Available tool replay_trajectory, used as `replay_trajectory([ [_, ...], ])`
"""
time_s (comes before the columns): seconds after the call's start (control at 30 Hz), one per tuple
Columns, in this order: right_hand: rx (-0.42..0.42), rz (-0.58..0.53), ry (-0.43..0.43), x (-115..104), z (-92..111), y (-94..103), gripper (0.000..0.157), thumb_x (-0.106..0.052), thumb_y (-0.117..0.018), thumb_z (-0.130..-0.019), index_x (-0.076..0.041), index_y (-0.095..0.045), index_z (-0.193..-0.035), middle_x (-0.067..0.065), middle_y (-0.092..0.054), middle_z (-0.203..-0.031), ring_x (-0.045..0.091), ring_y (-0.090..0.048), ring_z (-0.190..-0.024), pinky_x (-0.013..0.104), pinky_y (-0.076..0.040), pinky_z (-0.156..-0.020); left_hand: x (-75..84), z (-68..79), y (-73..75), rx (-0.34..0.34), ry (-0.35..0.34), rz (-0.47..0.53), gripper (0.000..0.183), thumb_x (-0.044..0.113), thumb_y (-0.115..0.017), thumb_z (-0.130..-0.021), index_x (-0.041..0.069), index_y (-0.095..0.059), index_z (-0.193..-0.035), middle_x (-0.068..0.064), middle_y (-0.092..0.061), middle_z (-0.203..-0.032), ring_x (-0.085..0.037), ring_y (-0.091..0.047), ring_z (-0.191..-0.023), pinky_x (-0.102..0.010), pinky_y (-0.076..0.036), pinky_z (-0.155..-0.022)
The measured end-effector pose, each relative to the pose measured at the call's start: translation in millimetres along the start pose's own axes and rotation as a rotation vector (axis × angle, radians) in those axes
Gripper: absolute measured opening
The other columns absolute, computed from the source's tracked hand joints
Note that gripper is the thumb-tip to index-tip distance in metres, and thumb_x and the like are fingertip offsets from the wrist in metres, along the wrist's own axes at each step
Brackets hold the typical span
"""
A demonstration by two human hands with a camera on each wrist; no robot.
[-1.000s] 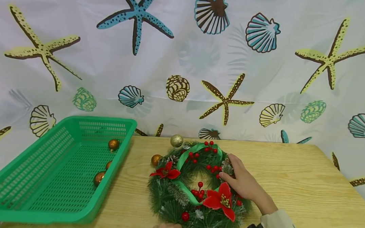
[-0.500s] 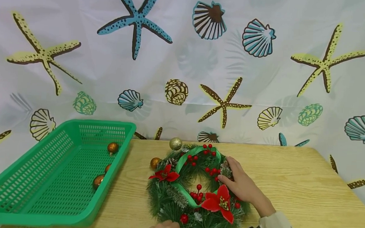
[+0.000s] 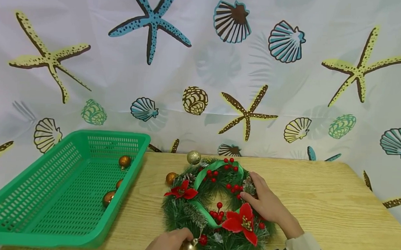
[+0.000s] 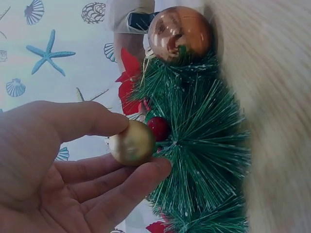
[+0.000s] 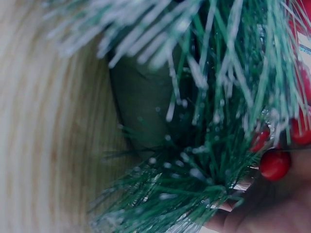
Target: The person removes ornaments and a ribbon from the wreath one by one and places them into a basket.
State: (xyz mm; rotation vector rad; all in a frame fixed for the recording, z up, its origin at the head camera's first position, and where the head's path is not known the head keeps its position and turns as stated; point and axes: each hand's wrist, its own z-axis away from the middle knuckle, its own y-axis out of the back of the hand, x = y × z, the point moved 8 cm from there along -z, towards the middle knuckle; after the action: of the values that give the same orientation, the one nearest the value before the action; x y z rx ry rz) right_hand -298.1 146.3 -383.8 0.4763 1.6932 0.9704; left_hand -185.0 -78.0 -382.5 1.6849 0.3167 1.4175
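Note:
A green Christmas wreath [image 3: 183, 215] with red poinsettias, berries and a green ribbon lies on the wooden table. My left hand [image 3: 170, 243] pinches a gold bauble [image 4: 133, 143] between thumb and fingers at the wreath's near left edge, close to a red berry [image 4: 158, 128]. A thread rises from the bauble's cap in the head view. On the right side of the ring, my right hand [image 3: 267, 202] holds the wreath around a pine cone [image 3: 249, 186], thumb toward the centre. A shiny copper bauble [image 4: 181, 35] sits at the wreath's edge in the left wrist view.
A green plastic basket [image 3: 136, 163] with several copper baubles [image 3: 108, 198] stands on the left. At the wreath's far left are a pale gold bauble [image 3: 194, 157] and an orange one [image 3: 171, 178]. A patterned cloth [image 3: 175, 83] hangs behind the table [image 3: 331, 205].
My left hand has risen a little farther into the head view, and the gold bauble in its fingers now shows. My right hand and the wreath have stayed in place.

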Motion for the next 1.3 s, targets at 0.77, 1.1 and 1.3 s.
replay_trajectory([
  [0.77,-0.001,-0.002,-0.001,-2,1,1.4,0.077,-0.042,-0.047,-0.098,0.0,-0.01,-0.152,0.027,-0.011,-0.156,0.047,-0.028,-0.137,0.062,-0.029,-0.106,-17.7,18.2,78.5,0.34,0.089,-0.11,0.022,0.006,-0.073,-0.08,0.012,-0.062,-0.097,0.006,-0.06,-0.086,-0.009,-0.059,-0.075,-0.02,-0.047,-0.058],
  [1.1,-0.001,0.01,-0.004,0,1,1.9,0.076,-0.042,-0.046,-0.099,-0.002,-0.01,-0.152,0.025,-0.011,-0.156,0.047,-0.03,-0.137,0.062,-0.03,-0.106,-27.0,31.7,120.0,0.495,0.119,-0.156,0.022,0.0,-0.073,-0.078,0.005,-0.064,-0.099,-0.002,-0.064,-0.089,-0.014,-0.062,-0.077,-0.016,-0.05,-0.057],
  [1.3,-0.007,-0.016,-0.011,-2,0,-0.9,0.076,-0.041,-0.047,-0.099,-0.001,-0.01,-0.152,0.025,-0.011,-0.156,0.047,-0.028,-0.138,0.062,-0.029,-0.106,-40.7,40.7,138.2,0.516,0.132,-0.188,0.024,0.004,-0.071,-0.081,0.004,-0.064,-0.104,-0.003,-0.066,-0.093,-0.014,-0.062,-0.079,-0.021,-0.049,-0.058],
])
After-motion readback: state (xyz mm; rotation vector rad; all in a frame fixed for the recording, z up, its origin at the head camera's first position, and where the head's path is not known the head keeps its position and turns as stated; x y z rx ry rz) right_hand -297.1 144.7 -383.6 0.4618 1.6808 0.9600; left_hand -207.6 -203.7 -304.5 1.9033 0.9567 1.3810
